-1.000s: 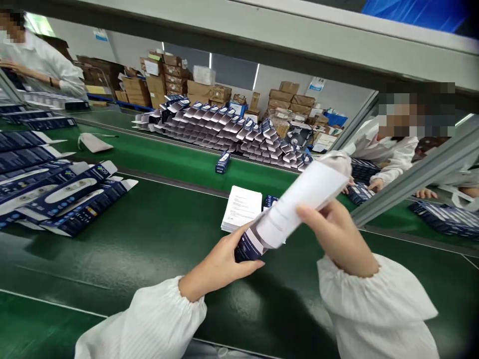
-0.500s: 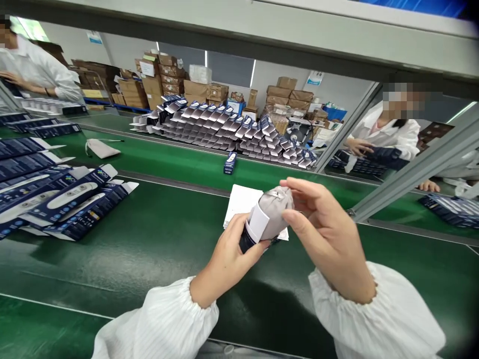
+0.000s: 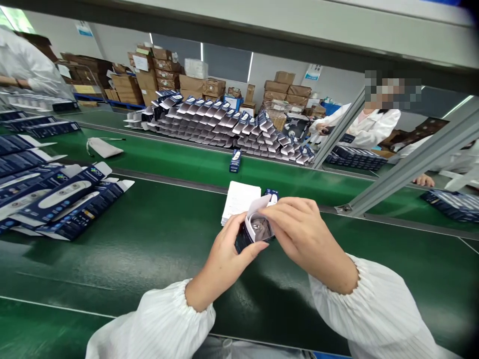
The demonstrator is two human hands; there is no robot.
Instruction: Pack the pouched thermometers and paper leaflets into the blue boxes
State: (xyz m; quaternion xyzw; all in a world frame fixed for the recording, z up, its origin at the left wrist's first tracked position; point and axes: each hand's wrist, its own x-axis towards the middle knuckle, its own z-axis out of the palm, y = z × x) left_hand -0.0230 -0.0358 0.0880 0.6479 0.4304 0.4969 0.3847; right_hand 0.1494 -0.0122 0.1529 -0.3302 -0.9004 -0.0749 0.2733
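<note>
A worker's left hand (image 3: 224,257) closes around a small dark blue box (image 3: 245,238) held above the green conveyor belt (image 3: 149,239), its white top flap open. The right hand (image 3: 299,234) curls over the opening, fingertips (image 3: 269,212) on a grey pouch (image 3: 259,229) inside. One stack of white leaflets (image 3: 239,199) lies just beyond, one upright box (image 3: 235,161) stands farther off, and one loose pouch (image 3: 103,147) lies far left. Flat cartons (image 3: 63,199) overlap at left, too many to count.

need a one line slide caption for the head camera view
Left hand holds a small dark blue box upright while the right hand tucks a grey pouch inside, above a green conveyor belt.
</note>
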